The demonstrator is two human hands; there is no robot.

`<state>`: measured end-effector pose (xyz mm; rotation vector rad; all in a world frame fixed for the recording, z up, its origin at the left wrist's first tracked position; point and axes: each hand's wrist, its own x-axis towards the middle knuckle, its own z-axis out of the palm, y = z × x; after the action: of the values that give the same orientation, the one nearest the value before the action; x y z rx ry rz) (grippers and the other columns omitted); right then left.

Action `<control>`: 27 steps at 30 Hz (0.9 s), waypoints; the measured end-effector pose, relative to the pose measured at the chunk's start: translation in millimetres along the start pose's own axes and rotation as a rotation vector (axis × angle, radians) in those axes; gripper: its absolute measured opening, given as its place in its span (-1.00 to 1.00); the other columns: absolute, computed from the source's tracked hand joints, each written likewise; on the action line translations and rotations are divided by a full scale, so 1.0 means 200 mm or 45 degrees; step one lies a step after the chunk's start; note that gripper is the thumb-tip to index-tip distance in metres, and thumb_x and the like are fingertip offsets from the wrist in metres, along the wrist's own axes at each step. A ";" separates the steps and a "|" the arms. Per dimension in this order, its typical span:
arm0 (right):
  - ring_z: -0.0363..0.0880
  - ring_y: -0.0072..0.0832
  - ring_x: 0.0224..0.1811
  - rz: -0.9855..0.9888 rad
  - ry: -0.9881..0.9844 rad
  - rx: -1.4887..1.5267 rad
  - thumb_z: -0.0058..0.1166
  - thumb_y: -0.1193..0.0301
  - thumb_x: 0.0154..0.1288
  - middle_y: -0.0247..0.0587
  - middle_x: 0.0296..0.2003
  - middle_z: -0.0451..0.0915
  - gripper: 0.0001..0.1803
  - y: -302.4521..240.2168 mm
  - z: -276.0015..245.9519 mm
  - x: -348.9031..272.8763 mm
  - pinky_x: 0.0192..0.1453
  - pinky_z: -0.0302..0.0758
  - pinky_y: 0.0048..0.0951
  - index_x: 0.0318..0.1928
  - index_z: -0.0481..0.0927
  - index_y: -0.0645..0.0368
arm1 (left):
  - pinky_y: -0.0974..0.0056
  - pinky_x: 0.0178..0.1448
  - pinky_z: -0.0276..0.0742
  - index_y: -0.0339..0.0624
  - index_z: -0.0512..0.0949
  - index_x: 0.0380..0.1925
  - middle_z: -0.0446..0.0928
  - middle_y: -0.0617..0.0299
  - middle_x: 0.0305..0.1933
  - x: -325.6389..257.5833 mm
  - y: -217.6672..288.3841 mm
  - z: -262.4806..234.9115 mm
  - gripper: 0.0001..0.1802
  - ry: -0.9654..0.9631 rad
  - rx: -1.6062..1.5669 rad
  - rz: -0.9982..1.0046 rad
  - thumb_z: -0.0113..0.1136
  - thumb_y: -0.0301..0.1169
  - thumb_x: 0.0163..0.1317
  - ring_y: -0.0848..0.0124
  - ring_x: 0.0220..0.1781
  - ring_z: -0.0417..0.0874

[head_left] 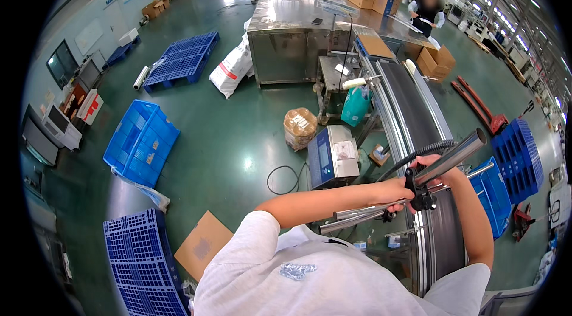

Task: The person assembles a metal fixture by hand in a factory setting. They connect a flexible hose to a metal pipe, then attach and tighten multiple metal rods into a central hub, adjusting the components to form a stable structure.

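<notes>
A shiny steel tube [454, 155] slants up to the right above the dark conveyor belt [411, 113]. It passes through a black clamp [420, 192] with a knob. My left hand [400, 192] reaches across my body and touches the clamp from the left. My right hand [438, 168] is wrapped around the tube just above the clamp. A black corrugated hose [417, 154] curves up to the tube. Thinner steel rods [357, 216] run below my left forearm.
A grey box-shaped machine with a screen [331, 156] stands left of the conveyor. Blue pallets [140, 142] and crates lie on the green floor, with a cardboard sheet [202, 244]. A steel table [304, 30] with cartons stands beyond. Another person [428, 11] works at the conveyor's far end.
</notes>
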<state>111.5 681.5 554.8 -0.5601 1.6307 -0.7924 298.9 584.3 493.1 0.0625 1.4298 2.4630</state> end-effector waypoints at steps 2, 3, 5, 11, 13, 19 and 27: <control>0.45 -0.65 -0.55 -0.250 0.248 -0.449 0.02 0.12 0.29 -0.28 -0.41 0.60 -0.58 0.04 -0.03 0.01 -0.52 0.41 -0.63 -0.09 0.54 0.24 | 0.53 -0.71 0.29 -0.25 0.07 0.07 0.58 0.02 -0.30 0.02 -0.02 0.00 -0.53 -0.024 -0.035 0.004 -0.03 -0.41 0.21 0.67 -0.69 0.34; 0.51 -0.60 -0.44 -0.457 0.431 -0.729 0.05 0.16 0.28 -0.26 -0.33 0.61 -0.60 0.03 0.00 0.03 -0.40 0.50 -0.58 -0.08 0.54 0.23 | 0.53 -0.71 0.29 -0.26 0.07 0.07 0.58 0.01 -0.29 0.01 -0.02 0.00 -0.53 -0.006 -0.027 0.002 -0.02 -0.42 0.21 0.67 -0.69 0.33; 0.54 -0.54 -0.24 -0.527 0.229 -0.712 0.06 0.31 0.27 -0.26 -0.27 0.59 -0.68 0.00 0.02 -0.07 -0.17 0.50 -0.50 -0.05 0.51 0.24 | 0.53 -0.71 0.29 -0.26 0.07 0.07 0.58 0.01 -0.29 -0.01 -0.01 0.00 -0.52 0.029 -0.012 -0.001 -0.02 -0.42 0.21 0.67 -0.69 0.33; 0.56 -0.53 -0.15 -0.520 0.173 -0.353 0.08 0.38 0.24 -0.32 -0.24 0.58 -0.70 -0.01 0.07 -0.10 -0.10 0.50 -0.50 -0.02 0.51 0.18 | 0.52 -0.72 0.24 -0.28 0.06 0.09 0.56 -0.01 -0.29 0.00 -0.01 -0.01 -0.50 0.011 -0.035 0.007 -0.01 -0.43 0.21 0.65 -0.69 0.33; 0.55 -0.57 -0.20 -0.359 0.232 -0.312 0.01 0.32 0.29 -0.36 -0.21 0.57 -0.73 0.02 0.04 -0.04 -0.12 0.48 -0.49 -0.05 0.54 0.13 | 0.52 -0.72 0.25 -0.28 0.05 0.09 0.57 0.00 -0.29 0.00 -0.01 0.00 -0.50 -0.022 -0.052 0.012 -0.01 -0.43 0.21 0.65 -0.69 0.33; 0.45 -0.60 -0.07 -0.743 0.001 -1.137 0.08 0.32 0.25 -0.40 -0.16 0.53 -0.72 0.11 -0.15 0.14 -0.01 0.42 -0.50 -0.04 0.51 0.07 | 0.54 -0.72 0.26 -0.27 0.08 0.09 0.57 0.06 -0.31 0.00 0.00 0.01 -0.51 0.003 -0.038 -0.007 -0.01 -0.43 0.21 0.65 -0.68 0.35; 0.43 -0.48 0.09 -0.598 -0.259 -0.310 0.21 0.67 0.03 -0.23 0.00 0.48 -0.50 0.03 -0.10 -0.01 0.20 0.38 -0.41 0.03 0.43 0.23 | 0.53 -0.73 0.25 -0.29 0.05 0.12 0.57 0.05 -0.31 0.01 -0.02 0.00 -0.47 0.043 -0.036 -0.015 -0.01 -0.43 0.20 0.64 -0.70 0.35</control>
<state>93.2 691.1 553.3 -1.1888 1.4311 -0.8451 297.1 586.7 488.5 0.0064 1.4052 2.4856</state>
